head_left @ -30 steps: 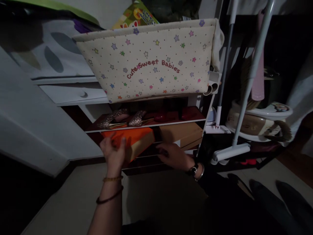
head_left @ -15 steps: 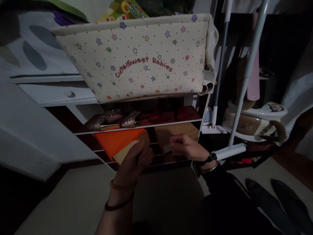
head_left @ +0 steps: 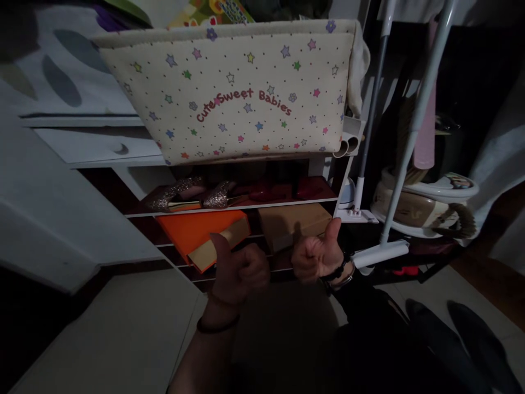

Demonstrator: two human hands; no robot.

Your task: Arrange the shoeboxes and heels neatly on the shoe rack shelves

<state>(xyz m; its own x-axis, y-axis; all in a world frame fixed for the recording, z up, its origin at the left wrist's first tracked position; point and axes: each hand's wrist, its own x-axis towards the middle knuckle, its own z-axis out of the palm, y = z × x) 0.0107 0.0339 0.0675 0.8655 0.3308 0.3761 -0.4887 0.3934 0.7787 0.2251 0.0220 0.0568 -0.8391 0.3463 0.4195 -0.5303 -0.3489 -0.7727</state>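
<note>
My left hand is curled into a fist with its thumb pointing up, and nothing shows in it. It hovers before an orange box with a tan side, tilted on the lower shelf. My right hand makes the same thumb-up fist, also holding nothing visible, in front of a brown cardboard box. The two fists face each other with a gap between them. On the shelf above stand glittery high heels and red shoes, partly in shadow.
A cream fabric basket printed with stars overhangs the shoe rack. At left is a white drawer. A flat mop, a white roller-headed mop and a beige child's potty stand at right. Grey slippers show lower right.
Both thumbs have risen from closed fists into thumb-up poses. My left hand has shifted slightly right and lower. The view has moved a little.
</note>
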